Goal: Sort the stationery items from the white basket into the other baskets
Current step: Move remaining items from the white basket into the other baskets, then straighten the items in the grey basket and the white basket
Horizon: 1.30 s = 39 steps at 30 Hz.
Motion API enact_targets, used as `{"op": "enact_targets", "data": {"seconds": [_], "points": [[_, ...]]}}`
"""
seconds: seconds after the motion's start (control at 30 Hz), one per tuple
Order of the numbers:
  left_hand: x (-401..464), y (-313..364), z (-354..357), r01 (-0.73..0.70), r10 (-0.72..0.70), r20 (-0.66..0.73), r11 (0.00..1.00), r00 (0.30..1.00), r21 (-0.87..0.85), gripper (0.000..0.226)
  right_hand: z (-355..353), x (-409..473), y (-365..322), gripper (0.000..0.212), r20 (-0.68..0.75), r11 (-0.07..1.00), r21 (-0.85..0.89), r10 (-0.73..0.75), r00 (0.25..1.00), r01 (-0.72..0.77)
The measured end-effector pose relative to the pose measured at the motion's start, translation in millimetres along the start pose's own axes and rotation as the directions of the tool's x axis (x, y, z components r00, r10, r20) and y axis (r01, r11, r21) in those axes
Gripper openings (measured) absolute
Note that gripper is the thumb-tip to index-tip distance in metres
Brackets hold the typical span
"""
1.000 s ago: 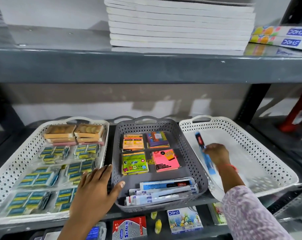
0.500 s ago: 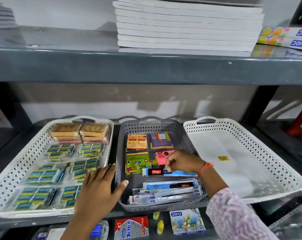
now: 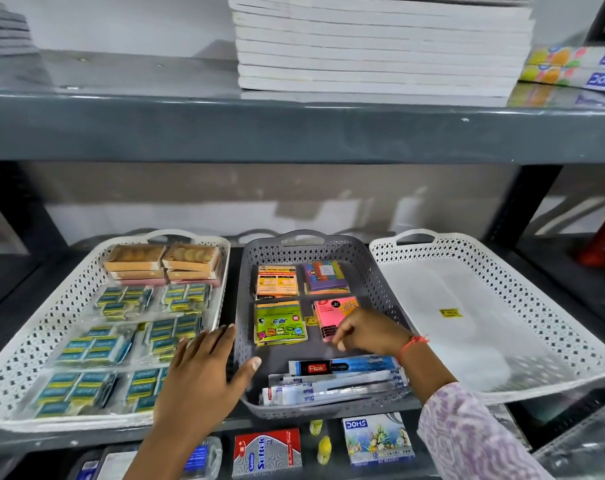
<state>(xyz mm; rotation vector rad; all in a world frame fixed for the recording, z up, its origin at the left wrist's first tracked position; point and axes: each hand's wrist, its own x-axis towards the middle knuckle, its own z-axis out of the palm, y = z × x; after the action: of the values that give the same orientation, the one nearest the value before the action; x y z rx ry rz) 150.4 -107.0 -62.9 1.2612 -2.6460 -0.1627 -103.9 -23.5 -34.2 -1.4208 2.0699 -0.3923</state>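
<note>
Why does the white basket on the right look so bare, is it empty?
Empty. The white basket shows only its bare floor and a small yellow sticker; no stationery lies inside.

Dark grey metal shelf (image 3: 432,408) carries three baskets side by side: left white basket (image 3: 34,344), middle grey basket (image 3: 373,271), right white basket (image 3: 522,282). Upper shelf (image 3: 190,133) holds stacked notebooks (image 3: 380,46).
</note>
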Motion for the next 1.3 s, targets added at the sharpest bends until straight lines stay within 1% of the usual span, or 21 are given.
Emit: {"op": "enact_targets", "data": {"seconds": [0.07,0.1,0.13,0.17,0.2,0.23,0.27,0.3,0.33,0.37,0.4,0.43,0.5,0.67,0.8,0.97,1.07,1.17,1.2,1.23,1.3], "points": [[-1.0,2.8,-2.1,-0.012,0.010,-0.036,0.999,0.999,-0.050,0.092,-4.5,4.6,0.2,0.022,-0.175,0.997,0.068,0.035,0.984,-0.023],[-0.5,6.8,-4.7,-0.039,0.029,-0.086,0.992,0.996,-0.120,0.091,-6.8,8.0,0.4,0.022,-0.242,0.993,0.110,0.070,0.968,-0.044],[0.2,14.4,-10.0,-0.064,0.030,-0.169,0.977,0.985,-0.202,0.085,-9.3,10.7,0.4,0.021,-0.277,0.985,0.153,0.115,0.954,-0.074],[2.4,23.6,-15.6,-0.073,-0.004,-0.215,0.933,0.977,-0.351,0.076,-10.9,14.1,1.2,0.021,-0.282,0.972,0.204,0.169,0.944,-0.113],[5.7,36.1,-24.1,-0.048,-0.064,-0.183,0.833,0.981,-0.550,0.071,-11.9,17.3,2.7,0.023,-0.274,0.949,0.275,0.230,0.934,-0.153],[11.5,50.0,-31.0,0.008,-0.106,-0.079,0.640,0.991,-0.768,0.069,-12.4,21.9,5.4,0.026,-0.258,0.913,0.364,0.292,0.921,-0.187],[19.7,64.4,-35.3,0.105,-0.103,0.069,0.402,0.992,-0.910,0.069,-12.2,26.0,8.1,0.027,-0.237,0.870,0.442,0.347,0.907,-0.218],[29.2,78.1,-36.9,0.211,-0.064,0.202,0.196,0.977,-0.958,0.067,-11.6,29.0,10.4,0.026,-0.216,0.831,0.499,0.393,0.894,-0.245],[40.0,90.2,-34.1,0.299,-0.023,0.298,0.097,0.954,-0.949,0.062,-10.8,30.1,11.7,0.026,-0.199,0.797,0.543,0.430,0.881,-0.266],[49.6,101.5,-30.0,0.364,0.012,0.364,0.044,0.931,-0.930,0.056,-8.3,31.9,14.0,0.025,-0.183,0.763,0.586,0.454,0.872,-0.274],[58.6,110.5,-23.9,0.419,0.022,0.420,0.025,0.907,-0.908,0.051,-5.7,31.6,14.1,0.021,-0.163,0.724,0.635,0.464,0.871,-0.267],[67.5,118.2,-16.0,0.472,0.016,0.472,0.012,0.881,-0.881,0.049,-3.5,31.4,14.8,0.018,-0.150,0.689,0.679,0.466,0.872,-0.251],[83.2,126.4,1.6,0.531,-0.010,0.531,0.034,0.847,-0.847,0.046,-1.0,30.9,15.0,0.019,-0.157,0.661,0.717,0.462,0.873,-0.221],[103.0,128.5,31.2,0.591,-0.092,0.584,0.106,0.806,-0.799,0.063,-0.5,33.1,17.0,0.024,-0.153,0.622,0.757,0.465,0.872,-0.199],[110.9,129.8,31.0,0.565,-0.100,0.558,0.075,0.824,-0.821,0.052,3.5,36.0,16.7,0.018,-0.139,0.598,0.784,0.427,0.893,-0.164],[121.1,125.7,37.7,0.561,-0.086,0.556,0.061,0.827,-0.825,0.049,5.2,38.9,18.5,0.021,-0.097,0.549,0.818,0.425,0.900,-0.171],[122.2,125.4,43.7,0.576,-0.077,0.571,0.077,0.817,-0.814,0.055,4.4,38.8,18.9,0.021,-0.087,0.539,0.824,0.421,0.903,-0.172],[122.1,124.5,45.9,0.573,-0.080,0.568,0.088,0.819,-0.815,0.056,3.5,43.3,20.1,0.017,-0.128,0.582,0.794,0.443,0.887,-0.176],[123.4,123.9,43.0,0.575,-0.108,0.565,0.122,0.818,-0.809,0.057,1.7,45.2,19.6,0.014,-0.186,0.631,0.755,0.468,0.864,-0.180],[128.1,122.1,42.3,0.554,-0.138,0.536,0.191,0.833,-0.811,0.059,-1.4,48.2,19.4,0.017,-0.254,0.689,0.699,0.488,0.835,-0.190],[139.7,120.3,36.7,0.486,-0.198,0.444,0.305,0.874,-0.819,0.061,-10.3,54.6,17.7,0.029,-0.341,0.780,0.593,0.469,0.814,-0.201]]}}
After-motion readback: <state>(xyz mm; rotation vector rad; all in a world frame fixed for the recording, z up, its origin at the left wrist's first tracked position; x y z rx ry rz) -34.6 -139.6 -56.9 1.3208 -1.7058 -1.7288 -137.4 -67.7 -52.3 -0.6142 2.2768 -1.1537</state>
